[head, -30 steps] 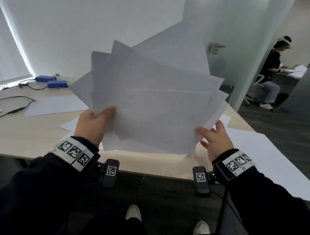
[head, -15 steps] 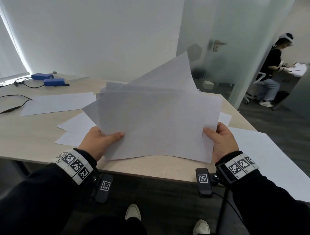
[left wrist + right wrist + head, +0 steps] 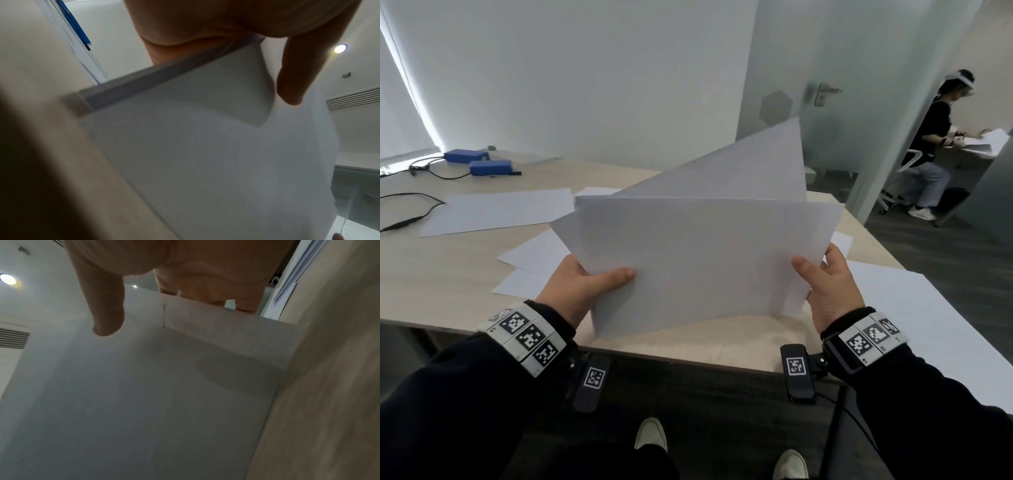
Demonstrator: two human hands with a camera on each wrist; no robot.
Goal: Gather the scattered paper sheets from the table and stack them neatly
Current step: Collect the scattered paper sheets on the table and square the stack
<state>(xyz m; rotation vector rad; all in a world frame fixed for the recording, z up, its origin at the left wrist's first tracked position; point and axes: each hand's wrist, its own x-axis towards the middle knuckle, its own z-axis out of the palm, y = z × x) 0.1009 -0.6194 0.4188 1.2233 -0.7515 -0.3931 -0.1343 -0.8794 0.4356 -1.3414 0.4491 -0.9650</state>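
Nearest the camera, above the front edge of the bench [image 3: 705, 353], both hands hold a bundle of paper sheets [image 3: 698, 260] upright, its lower edge just over the wood. The left hand [image 3: 582, 291] has its grip closed on the bundle's left side, thumb across the front sheet; the right hand [image 3: 828, 287] grips the right side likewise, thumb in front and fingers behind. One sheet at the back [image 3: 739, 168] fans up out of line. Beyond lie loose sheets [image 3: 530, 260] left of the hands, a large sheet [image 3: 914, 318] at the right, another sheet [image 3: 500, 212] farther left, then two blue boxes [image 3: 489, 168] with cables.
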